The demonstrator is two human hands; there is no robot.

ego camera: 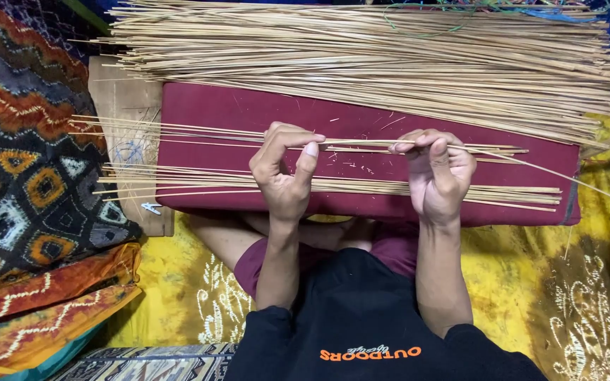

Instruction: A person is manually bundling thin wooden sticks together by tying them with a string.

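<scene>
Both my hands pinch one thin pale bamboo strip (pixel 358 143) that runs left to right above a maroon cushion (pixel 248 113). My left hand (pixel 285 173) holds it between thumb and forefinger; my right hand (pixel 435 173) grips it a little to the right, and the strip trails off past the cushion toward the right edge. A flat row of similar strips (pixel 199 182) lies on the cushion under my hands. A few more strips (pixel 150 128) lie just beyond my left hand.
A large heap of long strips (pixel 361 56) lies across the far side of the cushion. A wooden board (pixel 125 106) sticks out under the cushion's left end. Patterned cloths (pixel 30 176) lie at left, yellow cloth (pixel 531 282) beneath.
</scene>
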